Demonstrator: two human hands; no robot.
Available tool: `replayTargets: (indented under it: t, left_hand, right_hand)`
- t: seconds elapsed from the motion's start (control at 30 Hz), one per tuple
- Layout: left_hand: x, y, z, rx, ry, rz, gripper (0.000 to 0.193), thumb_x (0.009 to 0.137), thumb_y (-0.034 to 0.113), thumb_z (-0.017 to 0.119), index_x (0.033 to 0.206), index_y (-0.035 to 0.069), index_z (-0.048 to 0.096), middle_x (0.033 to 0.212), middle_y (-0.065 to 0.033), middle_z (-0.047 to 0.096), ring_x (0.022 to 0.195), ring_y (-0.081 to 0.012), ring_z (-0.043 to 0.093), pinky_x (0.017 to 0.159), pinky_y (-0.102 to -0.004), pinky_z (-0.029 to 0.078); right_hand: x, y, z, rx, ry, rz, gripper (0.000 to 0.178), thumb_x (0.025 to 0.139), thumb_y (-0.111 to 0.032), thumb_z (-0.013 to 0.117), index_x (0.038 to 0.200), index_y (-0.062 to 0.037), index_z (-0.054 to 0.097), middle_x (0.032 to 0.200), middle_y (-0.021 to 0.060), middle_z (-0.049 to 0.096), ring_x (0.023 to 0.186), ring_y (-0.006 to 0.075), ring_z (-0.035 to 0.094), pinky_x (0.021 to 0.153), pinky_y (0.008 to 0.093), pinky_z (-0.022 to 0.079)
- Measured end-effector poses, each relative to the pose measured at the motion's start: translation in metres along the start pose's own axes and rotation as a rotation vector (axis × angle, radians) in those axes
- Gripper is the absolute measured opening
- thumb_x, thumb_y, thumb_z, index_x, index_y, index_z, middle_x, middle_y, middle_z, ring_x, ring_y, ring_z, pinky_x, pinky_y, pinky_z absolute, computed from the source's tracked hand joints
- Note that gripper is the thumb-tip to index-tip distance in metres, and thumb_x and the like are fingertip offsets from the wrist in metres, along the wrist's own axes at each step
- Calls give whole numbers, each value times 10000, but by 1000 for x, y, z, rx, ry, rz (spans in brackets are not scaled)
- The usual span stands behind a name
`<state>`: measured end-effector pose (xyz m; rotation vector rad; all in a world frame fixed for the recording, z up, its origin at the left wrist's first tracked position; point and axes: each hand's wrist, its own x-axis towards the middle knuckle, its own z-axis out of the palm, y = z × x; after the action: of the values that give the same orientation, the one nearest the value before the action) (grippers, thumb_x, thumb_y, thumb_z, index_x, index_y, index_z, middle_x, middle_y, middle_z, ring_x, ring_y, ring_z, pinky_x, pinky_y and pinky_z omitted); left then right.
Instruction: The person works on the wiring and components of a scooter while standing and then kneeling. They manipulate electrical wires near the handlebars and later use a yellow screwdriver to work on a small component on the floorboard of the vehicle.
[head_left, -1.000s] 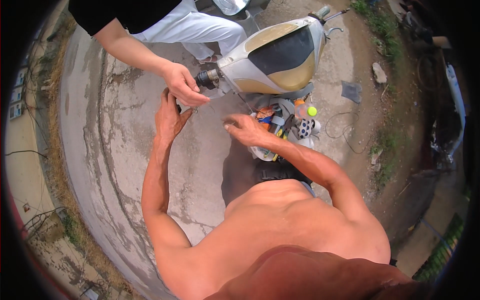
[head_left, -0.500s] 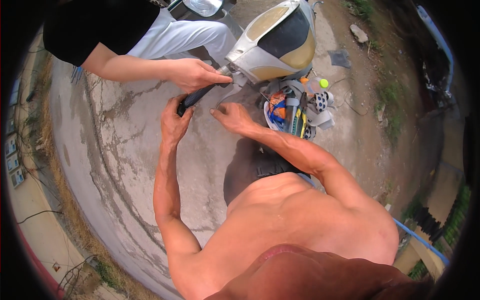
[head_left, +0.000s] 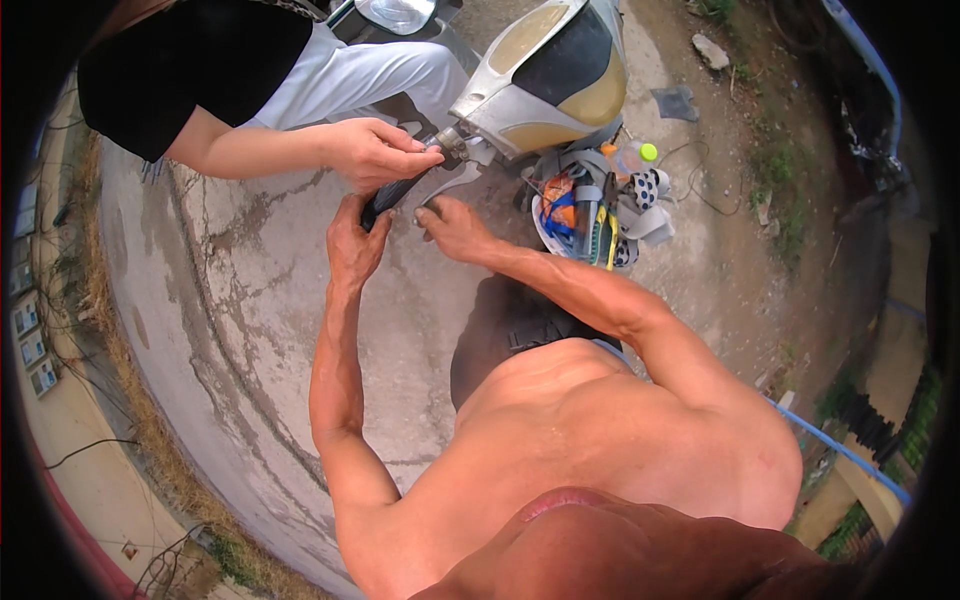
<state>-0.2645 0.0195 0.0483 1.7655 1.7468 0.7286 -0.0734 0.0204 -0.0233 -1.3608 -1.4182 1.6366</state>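
A black handlebar grip [head_left: 395, 192] slants from the silver and gold scooter [head_left: 490, 97]. My left hand [head_left: 353, 243] is closed around the grip's outer end. Beside it, the silver brake lever [head_left: 458, 181] curves toward me, and my right hand [head_left: 460, 229] is closed on its tip with thumb and fingers. A co-worker's hand [head_left: 378, 152] hovers over the grip's inner end, next to the metal fitting [head_left: 447, 140]; whether it touches anything I cannot tell.
The co-worker, in white trousers [head_left: 350, 75], is at the left of the scooter. At its right, a white basket [head_left: 547, 237] holds tools, straps and cloths. A bottle with a yellow-green cap [head_left: 648, 152] stands beyond. Cracked concrete [head_left: 260, 290] lies underneath.
The co-worker's hand has drawn slightly left and back from the fitting, its fingers now bunched. My right hand has moved slightly left, its fingers curling at the lever tip. My left hand keeps its hold.
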Motion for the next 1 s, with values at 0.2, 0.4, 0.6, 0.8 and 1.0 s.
replayTargets:
  t: [0.2, 0.4, 0.6, 0.8, 1.0]
  left_hand:
    - [-1, 1, 2, 21, 41, 54, 372, 872, 133, 779, 1211, 18, 678, 1031, -138, 724, 892, -227, 680, 826, -339, 535]
    - [2, 5, -2, 19, 14, 51, 373, 866, 181, 760, 1189, 12, 684, 983, -153, 716, 895, -295, 701, 820, -374, 541]
    - [17, -4, -14, -297, -229, -243, 351, 893, 208, 752, 1148, -26, 693, 838, -60, 700, 757, -138, 675, 656, -291, 506]
    - [28, -25, -18, -641, -404, -430, 336, 935, 228, 714, 1144, -27, 648, 896, -87, 707, 715, -139, 674, 564, -254, 478]
    - [33, -30, -16, -722, -449, -439, 324, 939, 230, 703, 1128, -25, 640, 919, -99, 708, 692, -144, 669, 557, -255, 485]
  right_hand:
    - [1, 7, -5, -59, -5, -15, 399, 980, -360, 588, 894, 25, 644, 783, 196, 689, 787, 376, 682, 732, 484, 503]
    - [-1, 5, -4, -74, 14, -20, 428, 968, -373, 596, 929, 51, 639, 851, 246, 686, 818, 410, 673, 749, 503, 495]
    - [-1, 4, -6, -59, 22, 21, 419, 960, -367, 609, 937, 50, 649, 803, 244, 672, 781, 400, 670, 719, 495, 495]
    - [-1, 4, -5, -87, 42, -29, 414, 954, -367, 610, 919, 43, 653, 800, 241, 664, 763, 395, 660, 709, 488, 494]
    - [0, 6, -7, -91, 31, -39, 407, 949, -365, 607, 929, 39, 658, 841, 244, 666, 795, 388, 664, 723, 489, 496]
